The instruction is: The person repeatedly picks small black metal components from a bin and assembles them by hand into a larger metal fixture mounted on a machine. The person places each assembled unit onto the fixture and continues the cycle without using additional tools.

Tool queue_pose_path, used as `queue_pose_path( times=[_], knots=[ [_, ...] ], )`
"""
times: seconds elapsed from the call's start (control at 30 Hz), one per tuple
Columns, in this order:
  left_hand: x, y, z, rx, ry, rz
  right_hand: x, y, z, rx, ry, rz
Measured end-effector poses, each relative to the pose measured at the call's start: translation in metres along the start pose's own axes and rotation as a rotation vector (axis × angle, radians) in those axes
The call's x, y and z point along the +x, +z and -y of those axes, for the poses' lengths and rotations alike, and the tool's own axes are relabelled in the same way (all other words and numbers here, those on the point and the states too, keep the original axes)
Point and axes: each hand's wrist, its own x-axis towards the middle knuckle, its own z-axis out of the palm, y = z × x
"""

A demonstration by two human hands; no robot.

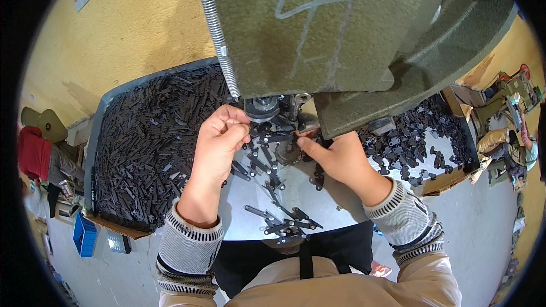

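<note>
Head view: left hand (219, 142) has its fingers (238, 132) curled, pinching a black part (257, 132) under the press (341, 34). Right hand (335, 156) pinches a part (302, 132) beside the die (287, 150); loose parts (284, 224) lie on the tabletop (318, 204) nearby.

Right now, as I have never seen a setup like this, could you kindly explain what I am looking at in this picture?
The picture comes from a camera on the worker's head, looking down. The big green machine is some kind of bench press, with a spring at its side. Both hands work under its head: the left hand is curled over small black metal parts, while the right hand pinches one near the tool. A tray left holds a heap of black strips; more parts lie right.
</note>
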Motion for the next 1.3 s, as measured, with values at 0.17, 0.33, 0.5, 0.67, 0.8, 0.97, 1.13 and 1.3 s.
queue_pose_path(
  times=[0.17, 0.33, 0.5, 0.67, 0.8, 0.97, 1.13, 1.3],
  knots=[
    [0.001, -0.003, -0.001, 0.117, -0.035, 0.037, 0.005, -0.029, -0.004, 0.923, 0.602, 0.21],
    [0.004, -0.011, -0.001, 0.307, -0.067, 0.127, 0.005, -0.037, 0.004, 1.055, 0.627, 0.124],
    [-0.008, -0.034, -0.01, 0.802, 0.14, 0.198, 0.002, -0.035, 0.011, 0.844, 0.592, 0.121],
    [-0.031, -0.046, -0.014, 1.003, 0.249, 0.502, 0.001, -0.035, 0.005, 0.81, 0.544, 0.187],
    [-0.032, -0.041, -0.013, 1.159, 0.273, 0.529, 0.003, -0.037, 0.002, 0.822, 0.551, 0.239],
    [-0.034, -0.033, -0.025, 1.114, 0.094, 0.566, 0.002, -0.036, 0.005, 0.885, 0.56, 0.226],
    [-0.031, -0.013, -0.027, 0.312, 0.138, 0.25, 0.001, -0.034, 0.003, 0.856, 0.545, 0.216],
    [-0.018, 0.008, -0.015, 0.228, 0.007, 0.119, -0.001, -0.028, 0.001, 0.791, 0.479, 0.186]
  ],
)
